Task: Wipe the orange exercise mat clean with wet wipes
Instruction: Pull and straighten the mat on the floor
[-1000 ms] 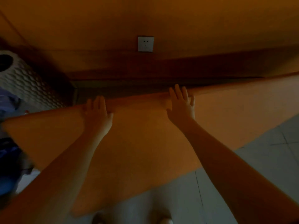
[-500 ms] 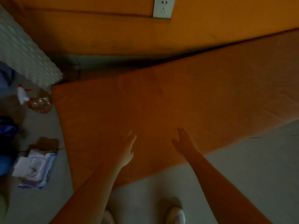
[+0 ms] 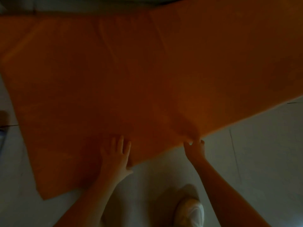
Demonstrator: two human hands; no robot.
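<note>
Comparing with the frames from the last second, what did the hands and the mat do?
Both hands came back from the far edge of the orange mat to its near edge. The left hand now rests flat on it; the right hand appears to pinch the edge, where earlier both were open. The mat stays spread on the floor, and neither hand holds a wipe.

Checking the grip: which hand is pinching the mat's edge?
The right hand; its fingers curl on the mat edge, while the left hand lies flat.
</note>
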